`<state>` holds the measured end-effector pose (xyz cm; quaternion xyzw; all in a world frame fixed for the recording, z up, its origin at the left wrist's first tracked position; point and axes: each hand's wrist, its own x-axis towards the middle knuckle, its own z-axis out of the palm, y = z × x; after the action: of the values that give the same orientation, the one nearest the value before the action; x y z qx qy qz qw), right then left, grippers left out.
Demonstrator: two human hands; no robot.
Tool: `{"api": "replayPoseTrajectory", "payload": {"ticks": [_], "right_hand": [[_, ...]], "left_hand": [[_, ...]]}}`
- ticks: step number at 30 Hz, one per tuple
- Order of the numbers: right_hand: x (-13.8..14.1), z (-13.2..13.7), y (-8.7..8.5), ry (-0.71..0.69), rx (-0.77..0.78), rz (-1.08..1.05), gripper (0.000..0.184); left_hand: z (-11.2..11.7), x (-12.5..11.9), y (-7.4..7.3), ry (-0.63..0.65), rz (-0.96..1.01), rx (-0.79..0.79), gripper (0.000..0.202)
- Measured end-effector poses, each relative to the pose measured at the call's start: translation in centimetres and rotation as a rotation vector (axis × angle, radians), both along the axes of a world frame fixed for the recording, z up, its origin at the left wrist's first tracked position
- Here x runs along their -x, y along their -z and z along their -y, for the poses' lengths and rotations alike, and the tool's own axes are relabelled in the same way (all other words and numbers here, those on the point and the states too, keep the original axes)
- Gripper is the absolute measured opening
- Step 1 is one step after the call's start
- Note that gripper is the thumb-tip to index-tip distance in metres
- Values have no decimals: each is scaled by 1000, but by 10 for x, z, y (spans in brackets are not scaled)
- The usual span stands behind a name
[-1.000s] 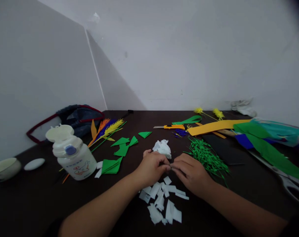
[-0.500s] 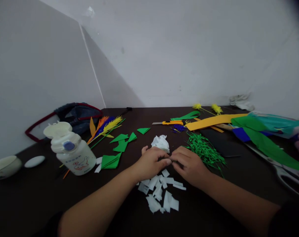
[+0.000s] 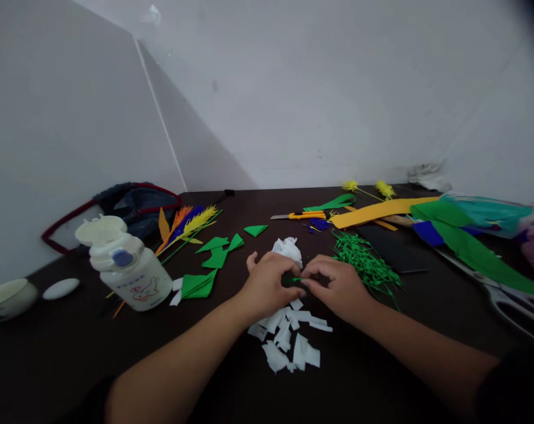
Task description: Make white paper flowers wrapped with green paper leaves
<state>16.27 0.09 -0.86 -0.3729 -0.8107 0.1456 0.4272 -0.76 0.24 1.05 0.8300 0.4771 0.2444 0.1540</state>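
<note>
1. We are observing the right hand [image 3: 337,287] pinching a small green piece [image 3: 297,279] between thumb and fingers, above the dark surface [image 3: 359,383].
2. We are noting the left hand [image 3: 267,287] keeping thumb and forefinger narrowly apart, the green piece's free end pointing into that gap.
3. We are finding white scraps [image 3: 283,337] lying just nearer the wearer, a crumpled white wad [image 3: 288,249] just beyond.
4. We are recording green stems [image 3: 366,262] lying in a tangle beside the right hand.
</note>
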Motion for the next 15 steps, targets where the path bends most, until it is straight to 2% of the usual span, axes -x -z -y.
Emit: {"api": "replayPoseTrajectory", "payload": {"ticks": [4,8,10,15], "right_hand": [[-2,-1,1,-31,-85,26,12],[-1,0,1,-41,-80,17,14],[1,0,0,-21,13,-26,11],[2,0,0,25,385,-216,1]], "left_hand": [[-2,2,-1,62,-1,97,10],[-3,2,0,33,5,55,7],[-2,0,0,6,11,9,5],[1,-2,3,-8,18,-154,8]]}}
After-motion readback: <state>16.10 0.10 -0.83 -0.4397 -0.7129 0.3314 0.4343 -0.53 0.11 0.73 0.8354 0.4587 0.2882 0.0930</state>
